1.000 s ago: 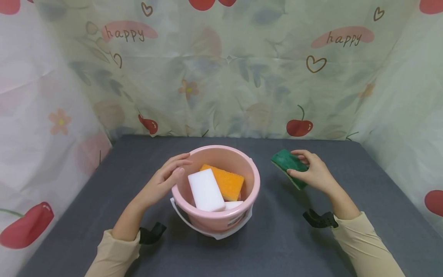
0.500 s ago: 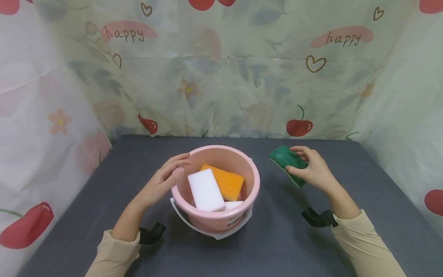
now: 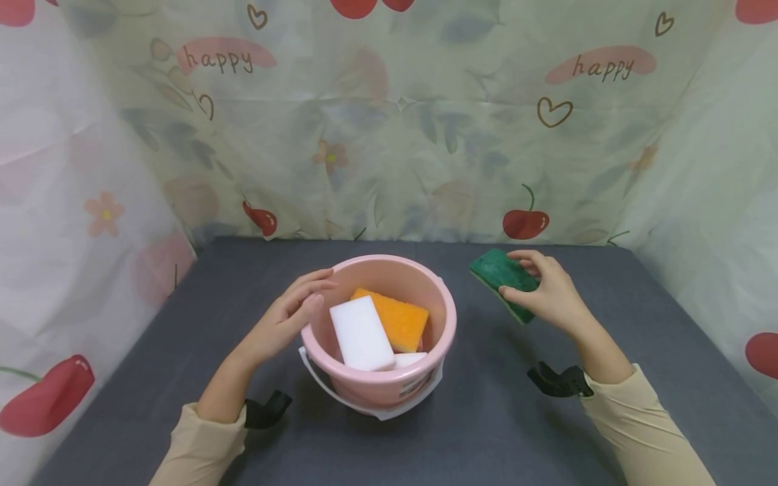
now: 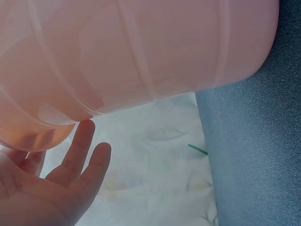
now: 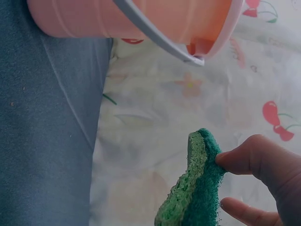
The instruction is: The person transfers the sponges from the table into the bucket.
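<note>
A pink bucket stands upright in the middle of the table. Over its left rim lie the fingers of my left hand, fairly straight; the left wrist view shows fingertips right at the bucket wall. Inside the bucket, a white sponge leans over an orange sponge, with another white piece partly hidden below. My right hand pinches a green scouring sponge by its right end, held above the table to the bucket's right. Its lighter spongy side shows in the right wrist view.
The bucket's white handle hangs down at the front. Dark grey cloth covers the table. A printed curtain closes off the back, and similar sheets hang at both sides. Black straps sit at both wrists.
My right hand has moved slightly up and away with the green scouring sponge, a little to the left. The left hand and the bucket have stayed in place.
</note>
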`<action>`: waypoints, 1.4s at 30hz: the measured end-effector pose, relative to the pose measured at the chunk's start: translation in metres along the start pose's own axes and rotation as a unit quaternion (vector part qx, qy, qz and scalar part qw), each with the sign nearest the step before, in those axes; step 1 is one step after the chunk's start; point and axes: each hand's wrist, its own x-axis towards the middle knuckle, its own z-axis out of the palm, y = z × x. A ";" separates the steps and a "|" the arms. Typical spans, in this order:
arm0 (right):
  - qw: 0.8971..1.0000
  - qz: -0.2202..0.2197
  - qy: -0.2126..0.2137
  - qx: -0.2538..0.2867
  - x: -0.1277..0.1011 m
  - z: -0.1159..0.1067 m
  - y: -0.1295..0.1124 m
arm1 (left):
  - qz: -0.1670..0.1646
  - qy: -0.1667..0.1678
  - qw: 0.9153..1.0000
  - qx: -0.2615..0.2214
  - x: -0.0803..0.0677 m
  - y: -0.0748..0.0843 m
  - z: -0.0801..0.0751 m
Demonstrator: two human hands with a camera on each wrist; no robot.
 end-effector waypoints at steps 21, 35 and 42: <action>0.999 -0.040 0.023 0.011 -0.002 -0.002 -0.024 | 0.003 0.000 1.000 0.001 0.000 0.001 0.000; 0.996 -0.074 0.033 0.026 -0.003 -0.003 -0.038 | -0.001 0.003 1.000 0.003 0.000 0.002 0.001; 0.995 -0.088 0.027 0.037 -0.004 -0.002 -0.047 | -0.005 0.006 1.000 0.008 -0.001 0.003 0.001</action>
